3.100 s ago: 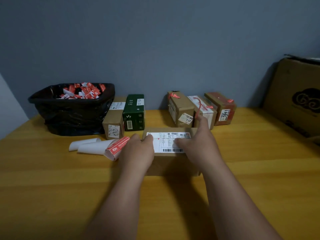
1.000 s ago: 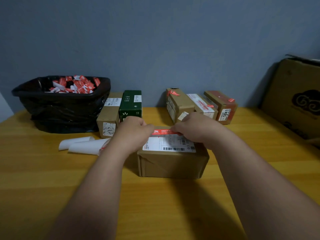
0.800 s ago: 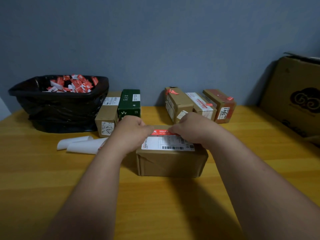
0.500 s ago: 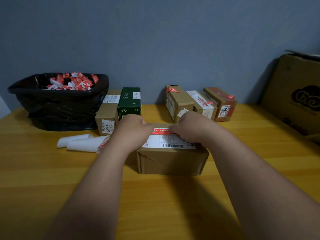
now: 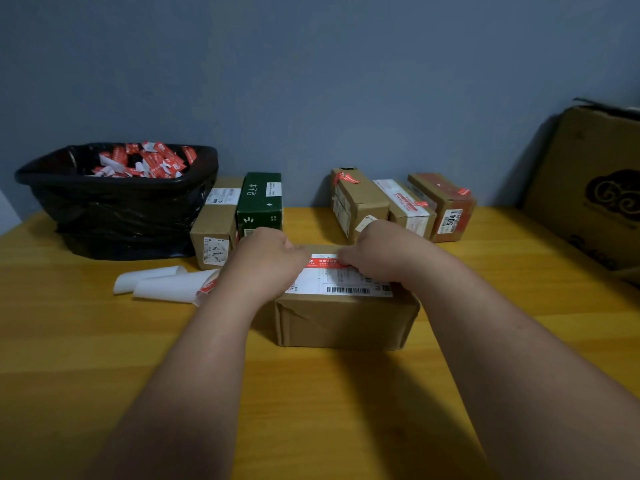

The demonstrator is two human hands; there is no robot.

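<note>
Left grip [image 5: 266,263] and right grip [image 5: 379,252] both pinch the red strip [image 5: 325,262] at the far edge of the box [image 5: 346,323]; best peel slowly, evenly.

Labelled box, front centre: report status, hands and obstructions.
Left hand and right hand both pinching the red strip at far edge of the label. Box flat on table, closed. Nothing blocking; paper rolls lie apart, left.

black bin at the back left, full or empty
Full: red and white paper scraps are heaped up to the rim of the black bin.
</note>
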